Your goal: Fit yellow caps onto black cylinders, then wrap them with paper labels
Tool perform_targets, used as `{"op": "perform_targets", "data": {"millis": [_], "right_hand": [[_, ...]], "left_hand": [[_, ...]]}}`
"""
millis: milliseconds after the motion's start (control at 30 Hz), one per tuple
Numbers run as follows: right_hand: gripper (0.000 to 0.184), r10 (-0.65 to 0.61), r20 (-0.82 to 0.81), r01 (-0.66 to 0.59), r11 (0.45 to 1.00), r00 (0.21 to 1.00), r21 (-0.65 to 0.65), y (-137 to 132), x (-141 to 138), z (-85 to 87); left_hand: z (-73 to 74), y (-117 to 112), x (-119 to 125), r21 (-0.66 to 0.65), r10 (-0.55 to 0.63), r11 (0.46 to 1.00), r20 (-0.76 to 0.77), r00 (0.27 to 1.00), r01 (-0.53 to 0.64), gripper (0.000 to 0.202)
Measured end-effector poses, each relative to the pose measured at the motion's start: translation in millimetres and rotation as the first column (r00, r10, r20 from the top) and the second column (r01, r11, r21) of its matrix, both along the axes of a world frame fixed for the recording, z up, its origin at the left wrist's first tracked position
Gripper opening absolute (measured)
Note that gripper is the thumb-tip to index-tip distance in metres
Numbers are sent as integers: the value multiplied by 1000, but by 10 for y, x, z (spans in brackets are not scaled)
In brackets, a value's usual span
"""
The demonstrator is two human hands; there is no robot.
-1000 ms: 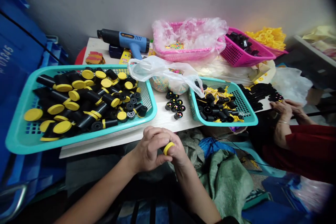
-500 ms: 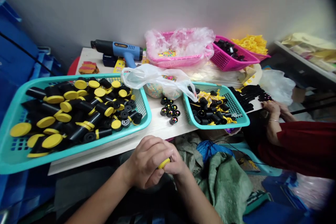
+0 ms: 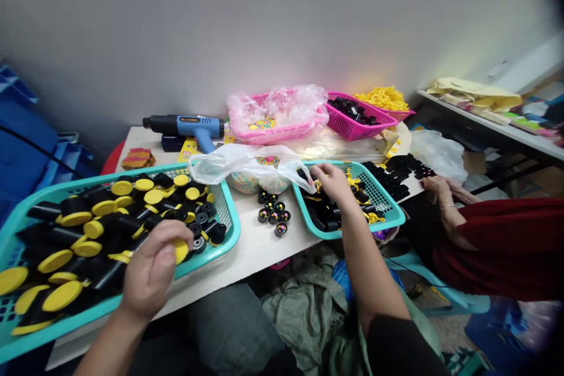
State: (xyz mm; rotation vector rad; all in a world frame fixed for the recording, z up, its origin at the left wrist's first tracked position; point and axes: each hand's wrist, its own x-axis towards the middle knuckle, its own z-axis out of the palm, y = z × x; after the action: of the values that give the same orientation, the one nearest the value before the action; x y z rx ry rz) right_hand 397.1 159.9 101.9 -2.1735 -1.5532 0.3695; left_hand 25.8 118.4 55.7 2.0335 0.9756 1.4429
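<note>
My left hand [image 3: 152, 264] is over the near edge of the large teal plastic basket [image 3: 224, 229] and holds a yellow round cap [image 3: 180, 250] against its fingers. The basket is heaped with black cylinders [image 3: 117, 224], many with yellow caps. My right hand [image 3: 332, 183] reaches down into the smaller teal basket [image 3: 379, 205], among black pieces and yellow bits [image 3: 352, 188]. Its fingertips are hidden behind the knuckles, so I cannot tell whether they hold anything. Between the baskets, several small black cylinders with coloured tops [image 3: 274, 214] stand on the white table [image 3: 259, 252].
A co-worker's red sleeve [image 3: 497, 247] and hand [image 3: 438, 186] sit at the right, by rows of black pieces [image 3: 396, 176]. Behind stand a blue heat gun [image 3: 191, 128], a white plastic bag [image 3: 247, 163] and pink baskets [image 3: 273, 129]. Blue crates are at far left.
My hands were together at the table edge with the yellow cap between them. They have parted: the left is over the large basket with the cap, the right in the small basket. The view tilted up.
</note>
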Motion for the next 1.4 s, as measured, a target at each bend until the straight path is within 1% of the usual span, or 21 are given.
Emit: {"op": "perform_targets", "data": {"millis": [100,167,233,267,333,367,433,467,500,567,667,767,867,967,1067,1100,1167,1267,1300,1333,1400], "right_hand": [[30,-115,92,126,984,989,-127,495,465,-56],[30,-122,114,146,961,986,-234,675,665,-153],[33,-106,119,140,934,987,-329,753,790,-272],[33,-95,118,132,922,988,-365,766,834,-330],[32,-77,118,120,905,990,-408,764,905,-423],[31,-72,121,117,903,990,-413,755,939,-452],[28,-73,132,120,913,988,-389,725,1009,-466],[24,-81,141,127,925,987,-359,703,1045,-451],[21,-94,149,138,937,984,-320,676,1080,-424],[15,-134,158,168,961,978,-220,600,1138,-345],[19,-210,119,217,975,970,-52,424,1162,-226],[34,-201,-7,201,978,980,59,171,1067,-182],[43,-12,-371,76,984,928,159,-127,839,-221],[34,186,-584,31,939,790,341,-421,472,-297],[20,173,-503,84,890,847,448,-679,-5,-384],[17,159,-538,111,894,828,435,-757,-176,-413],[16,201,-724,108,928,660,356,-901,-512,-462],[28,310,-925,-60,951,222,304,-1083,-942,-505],[30,320,-939,-115,945,128,307,-1132,-1051,-516],[30,324,-943,-162,937,78,308,-1175,-1138,-527],[25,322,-946,-261,918,51,298,-1242,-1252,-548]], "left_hand": [[-35,271,-168,-42,183,978,-287,940,-203,23],[-49,366,-170,29,262,960,-436,861,-278,26],[-45,331,-63,142,337,941,-461,821,-306,26],[-44,262,34,174,343,939,-429,836,-296,25],[-78,59,303,140,227,972,-335,915,-189,21],[-127,-50,464,68,69,996,-292,954,-52,21],[-301,-213,804,-160,-226,969,-261,939,189,25],[-419,-249,965,-242,-266,948,-236,935,208,28],[-548,-248,1111,-284,-233,944,-205,951,170,29],[-792,-151,1338,-323,-44,946,-149,988,-6,36],[-1006,119,1516,-350,65,930,-137,988,-110,45],[-1029,356,1565,-378,95,914,-147,985,-145,36],[-977,418,1555,-406,120,898,-147,982,-171,26],[-894,204,1491,-435,126,884,-128,984,-170,27],[-767,-230,1337,-478,54,873,-107,993,-99,27],[-716,-378,1264,-500,1,865,-91,996,-47,27],[-611,-613,1094,-579,-157,804,16,987,137,28],[-466,-750,830,-624,-244,723,169,955,296,32],[-426,-752,753,-617,-247,721,196,949,315,33],[-390,-744,686,-603,-254,726,211,944,330,34],[-327,-728,589,-566,-275,744,225,935,356,37]]}}
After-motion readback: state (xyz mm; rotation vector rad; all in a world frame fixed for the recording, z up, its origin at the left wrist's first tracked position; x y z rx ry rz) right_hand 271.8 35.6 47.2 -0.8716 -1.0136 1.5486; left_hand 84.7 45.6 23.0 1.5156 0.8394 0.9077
